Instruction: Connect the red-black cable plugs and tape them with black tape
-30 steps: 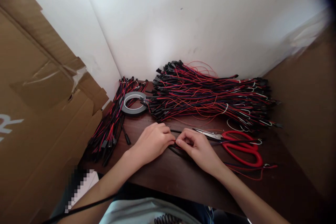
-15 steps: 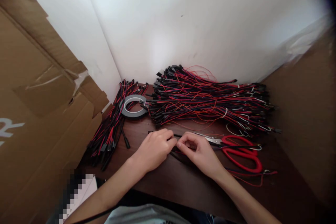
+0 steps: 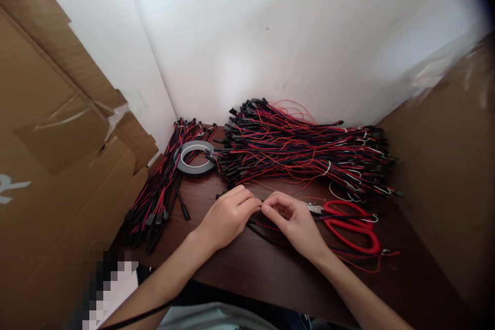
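My left hand [image 3: 228, 215] and my right hand [image 3: 294, 219] meet fingertip to fingertip over the dark wooden table [image 3: 270, 268]. Both pinch a thin red and black wire lead [image 3: 266, 229] that trails across the table toward me and to the right. Just beyond my right hand lie red-handled scissors [image 3: 350, 224], blades pointing left. A large heap of red and black wire leads [image 3: 305, 149] fills the back of the table.
A second bundle of leads [image 3: 162, 191] lies along the left side, with a grey tape roll [image 3: 193, 157] on its far end. Cardboard sheets [image 3: 58, 139] stand at the left and a brown panel [image 3: 444, 175] at the right. White walls close the corner.
My hands have stayed together on the lead, shifting only slightly. The view has tilted a little, so everything sits lower in frame than a second ago.
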A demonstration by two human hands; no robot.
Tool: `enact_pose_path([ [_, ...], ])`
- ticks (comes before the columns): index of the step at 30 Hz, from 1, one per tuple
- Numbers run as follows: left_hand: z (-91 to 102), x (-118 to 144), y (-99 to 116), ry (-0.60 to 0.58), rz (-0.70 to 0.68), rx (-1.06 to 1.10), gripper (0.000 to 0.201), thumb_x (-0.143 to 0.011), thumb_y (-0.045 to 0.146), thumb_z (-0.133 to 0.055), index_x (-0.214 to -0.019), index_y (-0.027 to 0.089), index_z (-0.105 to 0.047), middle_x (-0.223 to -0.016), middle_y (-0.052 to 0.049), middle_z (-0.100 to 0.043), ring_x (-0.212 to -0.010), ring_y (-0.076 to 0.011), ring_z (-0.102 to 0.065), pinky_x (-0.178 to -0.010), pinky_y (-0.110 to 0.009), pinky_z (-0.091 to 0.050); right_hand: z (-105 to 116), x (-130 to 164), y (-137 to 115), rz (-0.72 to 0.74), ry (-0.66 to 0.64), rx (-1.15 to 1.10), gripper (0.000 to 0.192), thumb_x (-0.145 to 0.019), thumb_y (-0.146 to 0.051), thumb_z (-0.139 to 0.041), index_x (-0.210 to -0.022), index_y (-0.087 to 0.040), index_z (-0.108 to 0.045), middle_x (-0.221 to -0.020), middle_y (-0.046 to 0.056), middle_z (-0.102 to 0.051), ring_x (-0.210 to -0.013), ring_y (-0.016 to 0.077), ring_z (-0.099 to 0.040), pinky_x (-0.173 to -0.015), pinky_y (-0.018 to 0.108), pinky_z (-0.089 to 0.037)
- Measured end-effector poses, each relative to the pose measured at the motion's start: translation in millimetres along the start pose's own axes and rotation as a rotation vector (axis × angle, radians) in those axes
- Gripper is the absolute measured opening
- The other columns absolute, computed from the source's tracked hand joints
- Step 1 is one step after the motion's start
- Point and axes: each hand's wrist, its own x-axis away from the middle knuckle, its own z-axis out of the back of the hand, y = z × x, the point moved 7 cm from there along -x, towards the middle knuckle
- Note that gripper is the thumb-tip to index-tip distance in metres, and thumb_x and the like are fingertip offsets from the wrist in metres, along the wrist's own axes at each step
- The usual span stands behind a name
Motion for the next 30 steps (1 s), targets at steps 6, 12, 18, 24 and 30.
enact_pose_path([
  [6,-0.4,0.9,5.3,-0.011,-0.074,-0.104,0.023,-0.098,0.016,-0.045,-0.091,0.011,-0.067,-0.079,-0.007,-0.065,-0.072,-0.0154,-0.052,-0.066,-0.026,-0.048,0.8,0.6,3.8,0.011,0.003,0.062,0.027,-0.083,-0.042,-0.062,-0.072,-0.018,-0.063,-0.070,0.002,-0.056,-0.063,0.0158,-0.051,-0.060,0.028,-0.040],
  [12,-1.1,2.6,3.8,-0.050,-0.109,-0.121,0.027,-0.099,0.017,-0.044,-0.085,0.012,-0.066,-0.075,-0.006,-0.062,-0.070,-0.0146,-0.051,-0.064,-0.025,-0.046,0.3,0.8,1.2,0.034,-0.008,0.112,0.027,-0.084,-0.041,-0.062,-0.070,-0.018,-0.064,-0.068,0.001,-0.057,-0.063,0.0154,-0.052,-0.059,0.027,-0.040],
  [18,-1.3,2.1,2.9,-0.020,-0.101,-0.103,0.029,-0.099,0.017,-0.043,-0.081,0.011,-0.065,-0.073,-0.005,-0.062,-0.069,-0.0148,-0.050,-0.064,-0.025,-0.044,4.3,3.2,-6.5,0.101,0.051,0.145,0.028,-0.083,-0.042,-0.064,-0.069,-0.018,-0.064,-0.069,0.003,-0.059,-0.062,0.0158,-0.054,-0.057,0.027,-0.042],
  [24,-0.7,3.8,0.9,-0.014,-0.087,-0.096,0.031,-0.100,0.018,-0.042,-0.080,0.012,-0.065,-0.073,-0.005,-0.062,-0.069,-0.0145,-0.050,-0.064,-0.025,-0.044,3.5,-1.0,-12.5,0.198,0.043,0.233,0.027,-0.087,-0.038,-0.062,-0.070,-0.018,-0.066,-0.070,0.004,-0.062,-0.064,0.0165,-0.058,-0.057,0.027,-0.045],
  [30,2.3,6.1,-3.2,0.017,-0.069,-0.057,0.025,-0.099,0.017,-0.044,-0.088,0.012,-0.067,-0.077,-0.006,-0.064,-0.071,-0.0144,-0.052,-0.065,-0.025,-0.045,27.2,17.8,-63.1,0.368,0.005,0.470,0.016,-0.090,-0.027,-0.058,-0.097,-0.021,-0.071,-0.098,0.008,-0.070,-0.091,0.0210,-0.064,-0.081,0.034,-0.051],
])
